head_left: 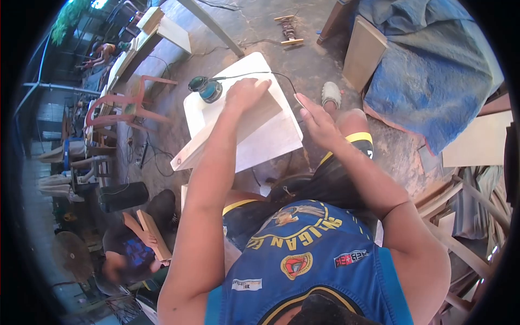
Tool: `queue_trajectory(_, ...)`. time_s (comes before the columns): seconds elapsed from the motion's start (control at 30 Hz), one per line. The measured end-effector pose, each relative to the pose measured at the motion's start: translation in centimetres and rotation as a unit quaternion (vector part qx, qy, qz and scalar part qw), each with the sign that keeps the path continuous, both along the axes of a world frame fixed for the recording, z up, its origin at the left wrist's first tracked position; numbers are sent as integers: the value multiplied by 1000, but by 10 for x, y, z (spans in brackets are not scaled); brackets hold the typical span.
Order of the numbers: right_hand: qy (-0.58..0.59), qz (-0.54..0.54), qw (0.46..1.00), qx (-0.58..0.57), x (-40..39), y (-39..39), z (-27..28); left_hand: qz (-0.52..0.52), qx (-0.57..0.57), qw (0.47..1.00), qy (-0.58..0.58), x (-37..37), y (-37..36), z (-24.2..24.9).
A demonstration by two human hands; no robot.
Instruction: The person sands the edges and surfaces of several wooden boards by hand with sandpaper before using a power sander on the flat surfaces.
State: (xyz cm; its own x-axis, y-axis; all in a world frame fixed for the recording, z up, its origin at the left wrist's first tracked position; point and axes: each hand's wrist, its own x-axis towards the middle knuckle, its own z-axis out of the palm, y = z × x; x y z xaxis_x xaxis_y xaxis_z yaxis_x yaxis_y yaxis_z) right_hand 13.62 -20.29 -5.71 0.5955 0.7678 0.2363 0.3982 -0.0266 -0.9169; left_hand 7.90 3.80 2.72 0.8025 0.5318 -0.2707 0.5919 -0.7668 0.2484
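The board (254, 115) is pale cream-tan with a brown spot at one end, the bench (254, 63) white, the sander (210, 91) teal and black. The tarp (428, 89) is blue, mottled lighter and darker, with orange-brown along its edge, and the chair (130, 102) a faded pinkish red. The jersey (325, 271) is blue with yellow lettering (its neck trimmed in black and yellow), the shorts (311, 187) dark with yellow bands, the slipper (331, 93) pale grey.

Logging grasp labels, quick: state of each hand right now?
Left hand: laid over the wooden piece; can't tell if gripping.
Right hand: fingertips by the black cord; can't tell whether open or holding it.
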Motion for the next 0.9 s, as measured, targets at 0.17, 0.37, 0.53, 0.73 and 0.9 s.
queue_trajectory(0.17, 75, -2, 997, 3, 1, 4, 5, -36, -18, 997, -66, 4, 23, -21)
queue_trajectory(0.37, 105, -4, 994, -12, 3, 4, -6, 43, 7, 994, -102, 5, 19, -14)
queue_trajectory(0.53, 124, 1, 992, -27, 4, 5, -7, 16, -66, 995, -71, 0, 14, -8)
queue_trajectory(0.73, -52, 7, 999, 2, -2, 49, 0, 5, -11, 991, -131, -4, 24, -20)
queue_trajectory(0.9, -204, 33, 973, -106, 3, 88, 27, -60, -17, 992, -105, -50, 40, -23)
